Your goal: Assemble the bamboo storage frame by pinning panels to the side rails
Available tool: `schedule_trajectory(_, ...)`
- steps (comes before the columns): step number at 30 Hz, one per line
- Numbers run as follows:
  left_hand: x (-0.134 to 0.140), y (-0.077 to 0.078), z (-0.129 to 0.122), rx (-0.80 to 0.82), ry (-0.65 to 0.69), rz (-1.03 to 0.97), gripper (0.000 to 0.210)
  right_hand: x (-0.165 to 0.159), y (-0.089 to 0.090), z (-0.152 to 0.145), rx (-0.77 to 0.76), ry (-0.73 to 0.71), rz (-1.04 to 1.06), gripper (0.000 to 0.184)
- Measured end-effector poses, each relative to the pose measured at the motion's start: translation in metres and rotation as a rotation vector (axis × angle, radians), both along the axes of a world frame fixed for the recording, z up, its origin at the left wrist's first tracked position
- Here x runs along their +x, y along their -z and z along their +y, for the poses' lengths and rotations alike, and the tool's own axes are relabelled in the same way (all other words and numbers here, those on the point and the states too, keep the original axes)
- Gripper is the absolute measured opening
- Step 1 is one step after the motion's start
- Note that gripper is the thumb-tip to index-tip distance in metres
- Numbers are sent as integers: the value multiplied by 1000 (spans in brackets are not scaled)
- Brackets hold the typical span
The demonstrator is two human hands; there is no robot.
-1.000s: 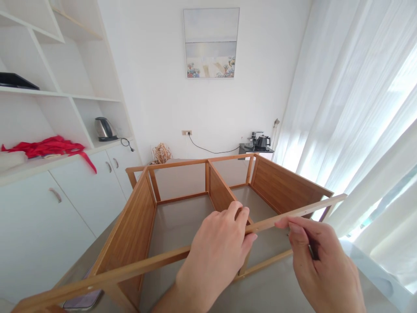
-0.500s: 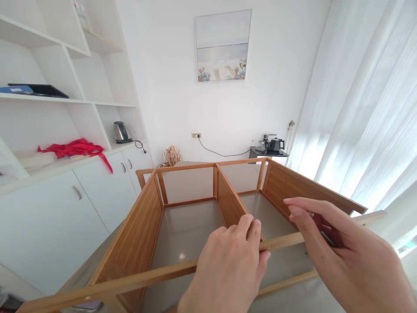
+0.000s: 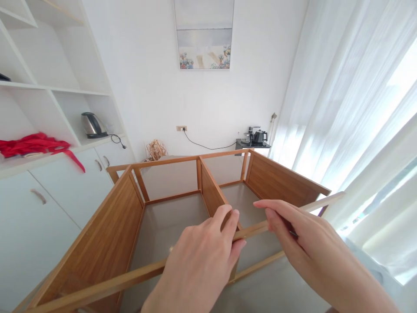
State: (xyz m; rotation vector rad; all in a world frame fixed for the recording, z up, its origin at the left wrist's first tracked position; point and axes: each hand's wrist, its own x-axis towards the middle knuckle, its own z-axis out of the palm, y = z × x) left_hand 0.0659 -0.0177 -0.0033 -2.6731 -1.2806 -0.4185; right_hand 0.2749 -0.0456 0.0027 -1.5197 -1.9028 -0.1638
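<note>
A wooden frame of rails and panels stands in front of me. My left hand (image 3: pixel 198 254) is wrapped over its near wooden rail (image 3: pixel 110 283), where the rail meets the middle panel (image 3: pixel 213 184). To its right, my right hand (image 3: pixel 302 234) is closed in a pinch over the same rail, thumb against forefinger. A small dark bit shows under its palm, too hidden to name. The left side panel (image 3: pixel 97 232) and right side panel (image 3: pixel 283 177) stand upright, joined at the back by a far rail (image 3: pixel 166 162). Below the near rail runs a lower rail (image 3: pixel 257 265).
White cupboards (image 3: pixel 52 208) and open shelves line the left, with a kettle (image 3: pixel 92 124) and red cloth (image 3: pixel 35 143). A black pot (image 3: pixel 259 137) stands on a small stand at the back. White curtains (image 3: pixel 342 108) hang on the right.
My view has turned to the right and slightly down, so the room shifts left in it. My left hand keeps its grip on the rail; my right hand stays pinched beside it.
</note>
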Motion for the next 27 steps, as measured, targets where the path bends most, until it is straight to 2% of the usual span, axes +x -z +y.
schedule_trajectory(5,2,1,-2,41,-20,-3,37,19,10,-10,-113,-83,-129,35)
schedule_trajectory(8,2,-1,-3,29,-1,-32,38,23,22,-6,-163,-112,-248,37)
schedule_trajectory(11,2,-6,-3,-13,-29,-65,36,22,29,2,-168,-129,-289,31)
schedule_trajectory(15,1,-9,-3,-51,-67,-84,34,20,27,8,-180,-191,-262,23)
schedule_trajectory(19,1,-6,-2,-53,-70,-67,33,19,25,8,-200,-225,-253,23)
schedule_trajectory(24,-3,-3,2,-20,-47,-72,35,16,25,7,-161,-199,-192,21)
schedule_trajectory(27,-4,-3,4,12,-39,-62,35,15,19,-2,-202,-169,-127,22)
